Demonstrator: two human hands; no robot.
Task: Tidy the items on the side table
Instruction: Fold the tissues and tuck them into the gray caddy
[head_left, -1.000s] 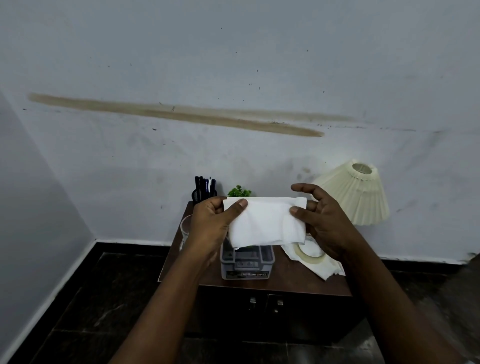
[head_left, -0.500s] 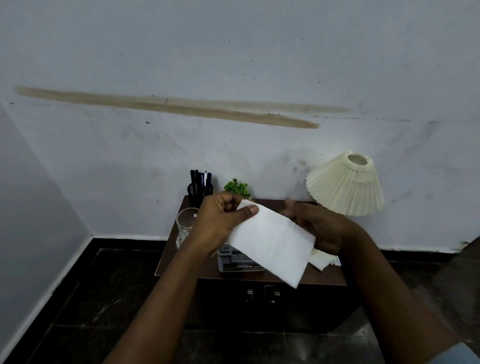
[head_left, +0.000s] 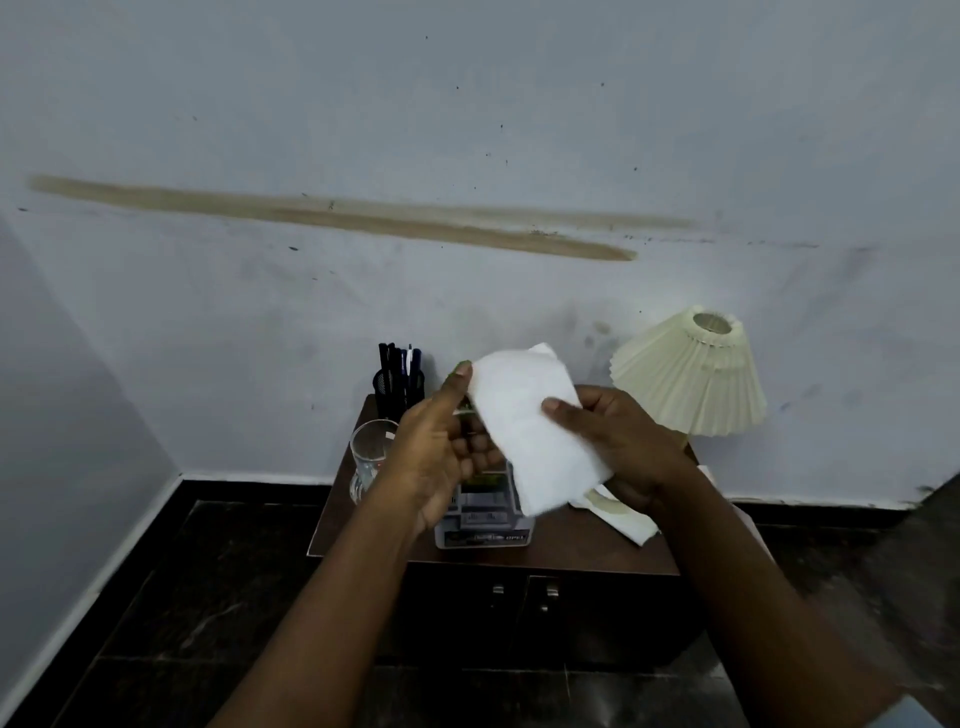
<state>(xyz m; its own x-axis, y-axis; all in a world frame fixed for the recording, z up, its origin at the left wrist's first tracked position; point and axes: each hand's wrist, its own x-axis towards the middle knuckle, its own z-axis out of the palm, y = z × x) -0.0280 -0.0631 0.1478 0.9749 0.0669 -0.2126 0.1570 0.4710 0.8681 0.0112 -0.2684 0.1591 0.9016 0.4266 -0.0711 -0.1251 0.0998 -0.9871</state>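
Centrally, I see a white folded tissue (head_left: 530, 431), soft and matte with a faintly fibrous surface, held aloft above the dark brown wooden worktop (head_left: 587, 545) in a tilted, roughly rectangular shape. My left hand (head_left: 441, 452) is loosely spread, palm turned inward, with its extended fingertip touching the tissue's upper left corner; my right hand (head_left: 618, 441) pinches the tissue's right edge, thumb on the front face and fingers behind. Below the tissue stands a small grey plastic organiser (head_left: 483, 525) with boxy drawer-like tiers and a printed label on its front. To its left sits a clear drinking glass (head_left: 370, 457), smooth and cylindrical. Behind the glass is a black mesh pen holder (head_left: 397, 387) filled with slender dark pens. A sliver of green foliage (head_left: 461, 367) shows at my left fingertip; its container is hidden. Right of the organiser, a crumpled white sheet (head_left: 631, 525) lies flat on the worktop with a pale ring of tape (head_left: 608, 504) on it, partly hidden by my right wrist. At the far right stands a cream lampshade (head_left: 691, 379), conical and finely pleated, tilted. Two small metal handles (head_left: 522, 592) mark the cabinet front under the worktop.
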